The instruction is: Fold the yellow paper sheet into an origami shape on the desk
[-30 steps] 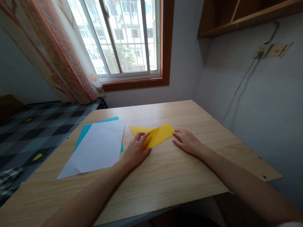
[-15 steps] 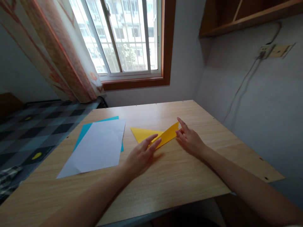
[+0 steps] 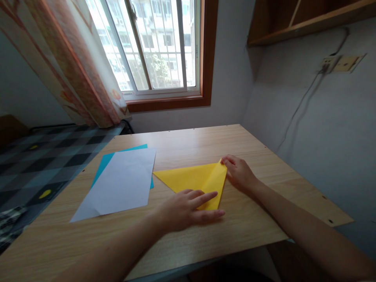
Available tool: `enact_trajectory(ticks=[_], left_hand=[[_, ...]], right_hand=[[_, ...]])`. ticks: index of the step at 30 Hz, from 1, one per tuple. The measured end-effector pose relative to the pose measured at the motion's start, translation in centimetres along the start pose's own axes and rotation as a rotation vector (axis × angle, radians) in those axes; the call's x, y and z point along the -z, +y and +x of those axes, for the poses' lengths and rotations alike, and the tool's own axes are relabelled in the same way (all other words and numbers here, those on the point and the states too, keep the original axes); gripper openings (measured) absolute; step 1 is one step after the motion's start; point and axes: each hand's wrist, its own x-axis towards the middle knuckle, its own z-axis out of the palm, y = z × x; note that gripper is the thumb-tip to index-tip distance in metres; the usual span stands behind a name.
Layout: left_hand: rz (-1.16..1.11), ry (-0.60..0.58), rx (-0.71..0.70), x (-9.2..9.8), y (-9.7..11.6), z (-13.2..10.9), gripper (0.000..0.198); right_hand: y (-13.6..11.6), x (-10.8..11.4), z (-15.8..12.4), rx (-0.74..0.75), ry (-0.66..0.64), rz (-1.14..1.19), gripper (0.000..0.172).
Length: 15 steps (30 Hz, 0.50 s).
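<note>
A folded sheet of yellow paper [image 3: 190, 176] lies on the wooden table in front of me, with a long point toward the left and a crease running across its right part. My left hand [image 3: 188, 209] rests over its near edge, fingers stretched out and spread, the palm covering the near corner. At the far right corner, my right hand [image 3: 239, 170] pinches the paper between thumb and fingers. Left of the yellow paper, a white sheet [image 3: 126, 180] lies on top of a blue sheet [image 3: 102, 168], which shows only at its edges.
The wooden table [image 3: 249, 219] has its far edge below a window [image 3: 158, 47]. A bed with a checked cover [image 3: 58, 156] stands at the left. On the right wall are a socket with a cord [image 3: 330, 64] and a shelf [image 3: 311, 23] above.
The raised yellow flap has come down and the paper lies flatter, turned and nearer to me. My left hand has moved right and nearer; my right fingers have closed on the corner.
</note>
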Motion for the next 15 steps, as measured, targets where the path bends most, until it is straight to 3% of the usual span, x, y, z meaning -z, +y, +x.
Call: enact_trajectory(ticks=[4,7,15], left_hand=[[-0.069,0.000,-0.016,0.2,-0.2,0.0,0.047],[-0.091,0.036,0.061,0.0,-0.5,0.0,0.046],[-0.114,0.098,0.586,-2.4,-2.6,-0.8,0.040]], right_hand=[[1.1,-0.6,0.5,-0.031,-0.018,0.066,0.020],[2.2,-1.0,0.9,-0.045,-0.017,0.098,0.019],[4.2,-0.8,1.8,-0.104,0.027,0.154,0.027]])
